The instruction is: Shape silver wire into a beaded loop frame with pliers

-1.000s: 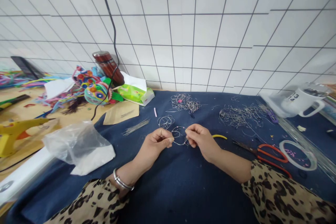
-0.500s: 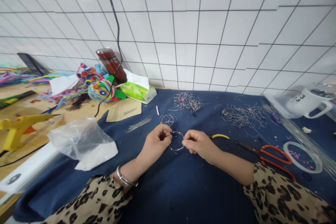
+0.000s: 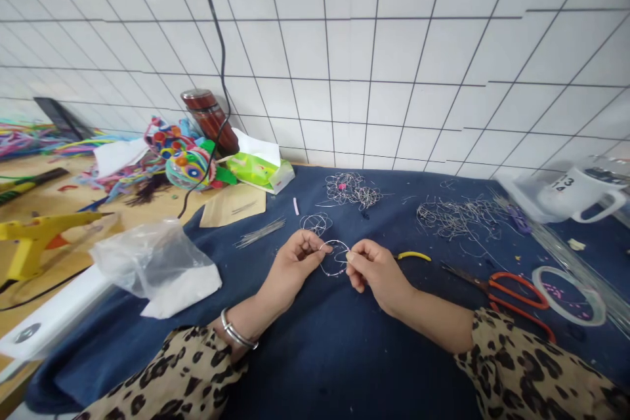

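Note:
Between my two hands hangs a thin silvery wire ring with a few small pink beads on it. My left hand pinches the ring's left side between thumb and forefinger. On the right side my right hand also pinches the wire, its fingertips close together. A loose strand curves inside the ring near the right fingertips. Just behind my left hand lies a coil of wire loops on the dark blue cloth. Yellow-handled pliers lie partly hidden beyond my right hand.
To the right are orange-handled scissors, a round lid with pink beads and a white mug. Wire tangles lie farther back. At left are a plastic bag, a yellow glue gun and a red flask.
The ring has tilted and shifted slightly up and right. My right hand has moved a little right, and a strand now shows curving inside the ring.

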Action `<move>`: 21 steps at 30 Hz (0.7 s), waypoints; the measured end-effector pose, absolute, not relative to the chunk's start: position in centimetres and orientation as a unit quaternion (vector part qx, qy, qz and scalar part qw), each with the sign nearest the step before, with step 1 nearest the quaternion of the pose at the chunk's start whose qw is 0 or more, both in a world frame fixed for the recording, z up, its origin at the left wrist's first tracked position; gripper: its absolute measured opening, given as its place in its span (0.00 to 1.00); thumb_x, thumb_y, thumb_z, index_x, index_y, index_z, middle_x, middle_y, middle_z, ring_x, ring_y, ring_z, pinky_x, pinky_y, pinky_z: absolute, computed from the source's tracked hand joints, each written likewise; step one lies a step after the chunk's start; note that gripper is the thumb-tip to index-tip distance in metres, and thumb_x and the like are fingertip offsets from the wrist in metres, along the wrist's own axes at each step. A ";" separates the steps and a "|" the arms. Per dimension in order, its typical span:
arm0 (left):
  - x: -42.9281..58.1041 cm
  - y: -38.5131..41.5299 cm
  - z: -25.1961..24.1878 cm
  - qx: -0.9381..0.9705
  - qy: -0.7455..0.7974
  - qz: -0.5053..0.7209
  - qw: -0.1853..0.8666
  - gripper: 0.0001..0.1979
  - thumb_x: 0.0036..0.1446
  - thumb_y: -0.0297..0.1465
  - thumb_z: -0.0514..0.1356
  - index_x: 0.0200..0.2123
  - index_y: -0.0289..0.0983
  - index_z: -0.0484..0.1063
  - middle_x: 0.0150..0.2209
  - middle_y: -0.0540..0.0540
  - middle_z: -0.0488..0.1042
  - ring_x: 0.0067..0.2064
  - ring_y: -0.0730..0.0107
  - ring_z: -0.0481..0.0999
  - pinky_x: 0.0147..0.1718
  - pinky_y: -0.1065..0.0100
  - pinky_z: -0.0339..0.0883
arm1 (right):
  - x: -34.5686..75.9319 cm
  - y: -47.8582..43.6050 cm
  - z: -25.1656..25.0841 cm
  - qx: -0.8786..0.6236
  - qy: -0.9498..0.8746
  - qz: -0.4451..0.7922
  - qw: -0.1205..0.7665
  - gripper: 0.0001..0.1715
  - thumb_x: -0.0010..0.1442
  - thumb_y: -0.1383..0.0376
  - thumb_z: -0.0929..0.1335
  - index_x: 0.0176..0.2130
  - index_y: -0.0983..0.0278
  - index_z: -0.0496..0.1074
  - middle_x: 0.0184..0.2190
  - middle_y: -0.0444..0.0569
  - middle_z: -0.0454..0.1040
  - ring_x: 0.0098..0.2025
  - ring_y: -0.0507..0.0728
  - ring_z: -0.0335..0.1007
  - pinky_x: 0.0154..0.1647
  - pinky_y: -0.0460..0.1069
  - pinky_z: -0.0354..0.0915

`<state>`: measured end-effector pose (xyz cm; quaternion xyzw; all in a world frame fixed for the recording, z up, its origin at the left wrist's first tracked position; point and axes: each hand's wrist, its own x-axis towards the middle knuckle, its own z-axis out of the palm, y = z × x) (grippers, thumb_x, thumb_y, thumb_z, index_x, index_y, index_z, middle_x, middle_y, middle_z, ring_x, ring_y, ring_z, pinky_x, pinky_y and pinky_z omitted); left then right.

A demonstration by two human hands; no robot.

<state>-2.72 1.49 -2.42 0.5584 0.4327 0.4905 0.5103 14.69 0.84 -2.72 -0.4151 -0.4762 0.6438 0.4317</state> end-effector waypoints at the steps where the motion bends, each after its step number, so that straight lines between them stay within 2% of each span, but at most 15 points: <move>1: -2.7 1.5 -2.4 0.543 0.415 0.496 0.536 0.03 0.54 0.26 0.57 0.34 0.36 0.66 0.35 0.47 0.72 0.38 0.69 0.70 0.40 0.67 0.61 | 14.7 0.9 -2.8 -0.417 -0.474 0.640 0.437 0.09 0.56 0.61 0.64 0.28 0.63 0.61 0.20 0.40 0.66 0.17 0.47 0.59 0.16 0.43 0.56; 5: -3.1 1.7 -2.3 0.529 0.360 0.485 0.596 0.05 0.53 0.25 0.58 0.35 0.35 0.69 0.37 0.45 0.72 0.41 0.67 0.69 0.44 0.66 0.59 | 14.9 1.0 -3.0 -0.424 -0.469 0.627 0.455 0.10 0.56 0.60 0.64 0.28 0.63 0.61 0.20 0.40 0.66 0.18 0.47 0.59 0.17 0.43 0.56; 10: -3.7 2.1 -2.2 0.569 0.340 0.434 0.610 0.07 0.51 0.25 0.60 0.36 0.35 0.70 0.40 0.44 0.71 0.43 0.66 0.68 0.43 0.65 0.61 | 15.1 1.2 -3.0 -0.423 -0.463 0.627 0.463 0.11 0.56 0.59 0.64 0.28 0.63 0.61 0.20 0.40 0.66 0.18 0.47 0.59 0.17 0.43 0.56; 13: -3.8 2.3 -1.8 0.622 0.336 0.408 0.577 0.10 0.50 0.26 0.62 0.38 0.35 0.70 0.42 0.43 0.70 0.42 0.66 0.69 0.43 0.64 0.62 | 15.1 1.2 -2.8 -0.419 -0.451 0.631 0.472 0.12 0.55 0.58 0.64 0.28 0.63 0.61 0.20 0.40 0.66 0.17 0.46 0.58 0.17 0.43 0.55; 18: -3.9 2.3 -1.9 0.675 0.354 0.417 0.495 0.08 0.49 0.28 0.62 0.35 0.35 0.70 0.41 0.43 0.70 0.43 0.64 0.69 0.45 0.62 0.62 | 15.1 1.1 -2.6 -0.416 -0.446 0.638 0.471 0.12 0.54 0.57 0.65 0.28 0.63 0.61 0.19 0.40 0.66 0.17 0.47 0.58 0.17 0.43 0.55; 21: -3.9 2.3 -2.1 0.683 0.387 0.420 0.456 0.09 0.50 0.28 0.62 0.37 0.35 0.71 0.39 0.43 0.70 0.39 0.67 0.70 0.40 0.65 0.64 | 15.1 1.0 -2.6 -0.414 -0.433 0.647 0.471 0.13 0.54 0.57 0.65 0.28 0.63 0.61 0.20 0.40 0.66 0.18 0.47 0.59 0.17 0.43 0.55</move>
